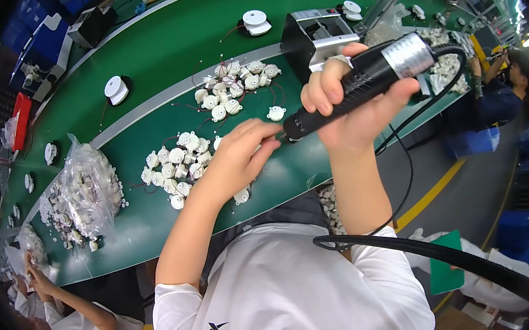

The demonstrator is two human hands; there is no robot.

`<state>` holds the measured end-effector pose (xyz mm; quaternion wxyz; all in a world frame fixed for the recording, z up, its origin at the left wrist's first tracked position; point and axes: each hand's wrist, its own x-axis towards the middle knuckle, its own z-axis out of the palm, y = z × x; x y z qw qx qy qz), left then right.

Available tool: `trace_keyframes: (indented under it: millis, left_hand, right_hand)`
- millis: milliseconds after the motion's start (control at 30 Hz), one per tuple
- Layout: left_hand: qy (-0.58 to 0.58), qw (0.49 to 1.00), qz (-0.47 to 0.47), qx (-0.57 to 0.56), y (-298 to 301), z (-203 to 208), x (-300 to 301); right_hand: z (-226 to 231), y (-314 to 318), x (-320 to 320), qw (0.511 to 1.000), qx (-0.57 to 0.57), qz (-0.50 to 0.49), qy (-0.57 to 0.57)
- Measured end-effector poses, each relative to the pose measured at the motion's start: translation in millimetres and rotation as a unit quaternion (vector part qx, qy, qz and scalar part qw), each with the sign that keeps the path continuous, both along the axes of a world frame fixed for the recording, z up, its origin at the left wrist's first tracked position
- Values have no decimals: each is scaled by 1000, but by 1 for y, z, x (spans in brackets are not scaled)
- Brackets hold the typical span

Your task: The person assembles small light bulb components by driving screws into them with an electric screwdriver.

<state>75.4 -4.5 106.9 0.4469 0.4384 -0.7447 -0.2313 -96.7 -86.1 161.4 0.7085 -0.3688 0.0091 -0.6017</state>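
Observation:
My right hand (347, 96) grips a black electric screwdriver (362, 79) with a silver band near its top; its tip points down and left toward my left hand. My left hand (240, 156) rests on the green table (144, 223), fingers closed over a small white round part that is mostly hidden. Just to its left lies a pile of small white round parts with wires (175, 166). A second pile of the same parts (237, 86) lies farther back. The screwdriver's black cable (406, 153) runs down past my right forearm.
A clear plastic bag of parts (87, 189) lies at the table's left. A black and silver box machine (315, 33) stands behind my right hand. White discs (114, 87) ride the green conveyor. Another person sits at the far right (507, 86), another at lower left (60, 301).

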Motion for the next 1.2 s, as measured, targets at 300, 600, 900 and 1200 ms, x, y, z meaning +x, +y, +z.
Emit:
trace_keyframes:
  millis: [300,600,900,1200]
  left_hand:
    - [535,821,-33,195,97,-64,-27]
    - [666,714,-66,205,125,-82,-37]
    - [680,703,-89,188,137,-95,-28]
    - [681,697,-118,193,140,-90,-21]
  right_hand:
    - [5,51,-16,982,-100,156,-48]
    - [-6,76,1,981,-108,159,-3]
    - [-10,92,17,977,-104,187,23]
    - [-9,99,29,978,-100,179,40]
